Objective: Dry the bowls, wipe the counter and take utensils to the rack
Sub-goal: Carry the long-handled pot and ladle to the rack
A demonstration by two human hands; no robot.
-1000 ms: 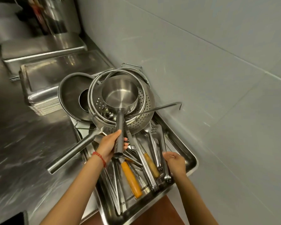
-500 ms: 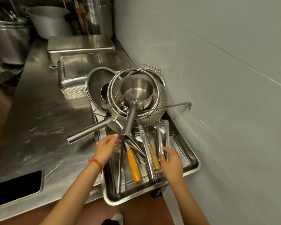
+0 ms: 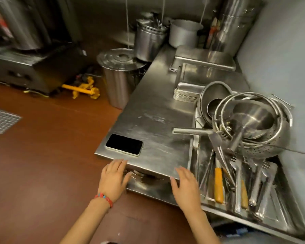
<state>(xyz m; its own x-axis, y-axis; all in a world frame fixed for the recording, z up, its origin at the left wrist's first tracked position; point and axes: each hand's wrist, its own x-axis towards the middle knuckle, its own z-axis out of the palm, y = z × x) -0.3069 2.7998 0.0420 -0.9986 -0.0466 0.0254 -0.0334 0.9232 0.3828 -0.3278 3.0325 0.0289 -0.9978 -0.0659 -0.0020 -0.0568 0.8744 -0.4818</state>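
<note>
From your head camera, your left hand [image 3: 113, 178] and right hand [image 3: 187, 185] both hang at 6 o'clock, fingers spread and holding nothing, fingertips near the front edge of the steel counter [image 3: 153, 124]. A black phone [image 3: 124, 144] lies on the counter's near corner, just beyond your left hand. At 3 o'clock the tray [image 3: 278, 224] holds the utensils [image 3: 236, 184], two with orange handles, and behind them the colander [image 3: 266, 143] cradles a saucepan [image 3: 253, 118] beside nested bowls [image 3: 213, 101].
</note>
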